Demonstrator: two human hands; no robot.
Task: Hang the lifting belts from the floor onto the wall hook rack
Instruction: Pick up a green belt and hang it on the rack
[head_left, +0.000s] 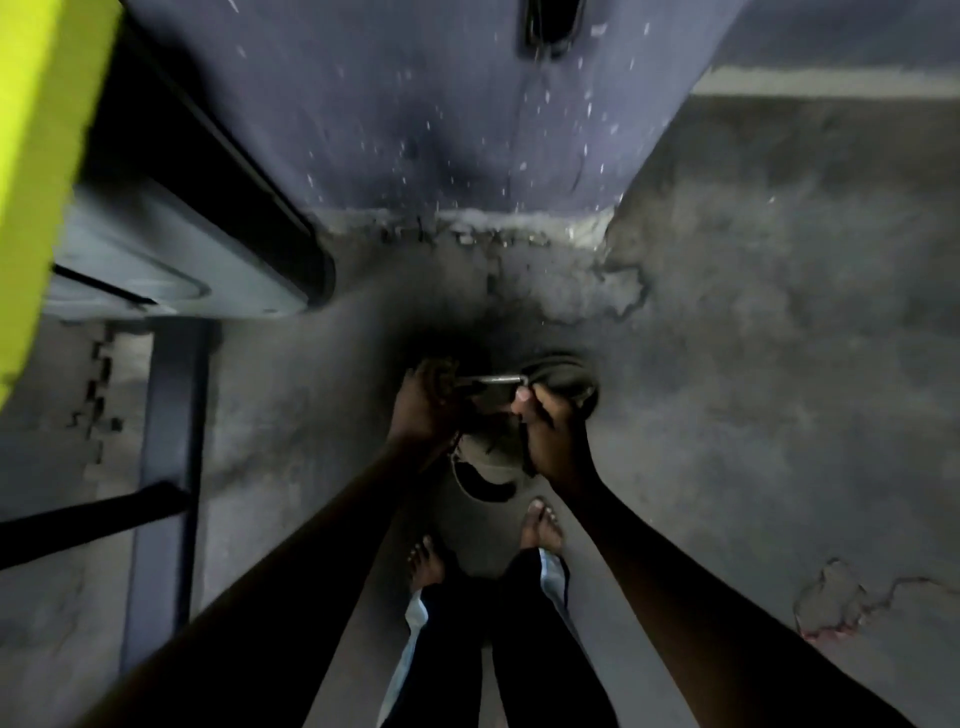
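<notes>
Dark belts (563, 382) lie coiled on the concrete floor (779, 338) right under both hands. A metal buckle (496, 381) spans between them. The left hand (423, 410) is clenched around one belt end; the right hand (550, 431) grips a strap beside the coil.

Grey concrete floor (779, 322) lay cracked and patchy, with flaked patch (836, 597) near right edge. Blue wall (415, 104) rose at top, speckled white, crumbled plaster along base. Yellow-green pad (36, 156) filled top-left corner. Dark metal frame (171, 441) stood on floor at left. Interlocking floor mat (62, 405) lay by left edge.
</notes>
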